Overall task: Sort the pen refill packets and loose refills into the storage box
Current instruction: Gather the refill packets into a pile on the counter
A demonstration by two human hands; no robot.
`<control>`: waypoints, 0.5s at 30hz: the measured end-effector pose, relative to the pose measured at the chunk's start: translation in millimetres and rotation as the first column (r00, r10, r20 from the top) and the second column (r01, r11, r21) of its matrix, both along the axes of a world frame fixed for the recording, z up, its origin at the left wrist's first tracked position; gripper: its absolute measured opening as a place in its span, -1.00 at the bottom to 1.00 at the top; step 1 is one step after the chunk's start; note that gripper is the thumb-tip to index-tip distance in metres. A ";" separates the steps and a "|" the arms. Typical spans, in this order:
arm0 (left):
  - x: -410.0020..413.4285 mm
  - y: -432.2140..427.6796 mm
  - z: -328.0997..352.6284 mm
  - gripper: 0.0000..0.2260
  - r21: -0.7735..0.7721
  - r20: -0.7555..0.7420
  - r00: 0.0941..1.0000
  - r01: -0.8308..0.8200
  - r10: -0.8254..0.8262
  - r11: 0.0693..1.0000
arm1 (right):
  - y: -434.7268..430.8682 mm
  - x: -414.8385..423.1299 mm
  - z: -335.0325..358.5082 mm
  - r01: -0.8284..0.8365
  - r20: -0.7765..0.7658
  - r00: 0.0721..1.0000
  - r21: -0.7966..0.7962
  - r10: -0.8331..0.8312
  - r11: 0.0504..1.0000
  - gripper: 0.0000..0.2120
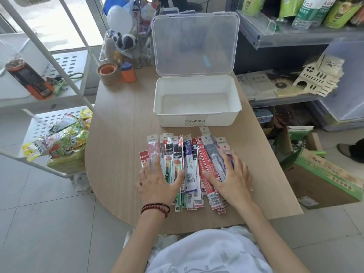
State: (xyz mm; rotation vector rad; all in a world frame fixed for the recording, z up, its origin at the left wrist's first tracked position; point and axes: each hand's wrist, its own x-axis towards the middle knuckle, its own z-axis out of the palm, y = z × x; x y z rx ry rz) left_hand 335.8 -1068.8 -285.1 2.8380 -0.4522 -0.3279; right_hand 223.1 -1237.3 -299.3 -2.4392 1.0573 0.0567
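1. Near edge: person's white garment [206, 251] at bottom ctr; both forearms reach fwd over the wood-grain table [122, 134]. Red bead bracelet [155, 207] on the L wrist.
2. L hand [157, 184]: flat, fingers straight and spread, palm down on the left part of the pile. Not grasping anything.
3. R hand [230, 180]: same posture, flat and spread, resting on the right part of the pile. Not grasping anything.
4. Refill pkts [189, 164]: one overlapping fan of long, narrow packets (red, black, purple, white), lying on the table between and under both hands, hang-tab ends pointing away from the person. Loose refills cannot be told apart from the pkts.
5. Storage box [197, 117]: white, rectangular, just beyond the pile and apart from it; printed label on its front wall; white floor visible inside.
6. Lid [197, 42]: translucent, raised upright at the box's far edge.
7. Far left of the box: brown tape roll [108, 72] beside an orange/blue item [128, 71]; panda toy [125, 41] behind these.
8. Surroundings: white rack [65, 62] w/ snack bags [65, 140] at left; cardboard carton [325, 178] on the floor at right.
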 end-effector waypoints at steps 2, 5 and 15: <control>-0.1 -0.4 -2.8 -0.15 -0.006 0.001 1.000 0.027 -0.027 1.000 | 5.1 1.8 -2.5 -0.014 -0.017 1.000 -0.016 0.014 1.000 -0.10; 0.4 -2.3 -7.8 -0.22 -0.056 -0.018 0.996 0.081 -0.082 0.995 | 13.3 5.2 -5.2 -0.038 -0.037 0.999 -0.037 0.037 0.999 -0.16; -1.1 -12.6 -14.4 -0.27 -0.069 0.051 0.988 0.150 -0.147 0.986 | 20.5 12.8 -3.6 -0.052 -0.040 0.998 -0.020 0.051 0.998 -0.30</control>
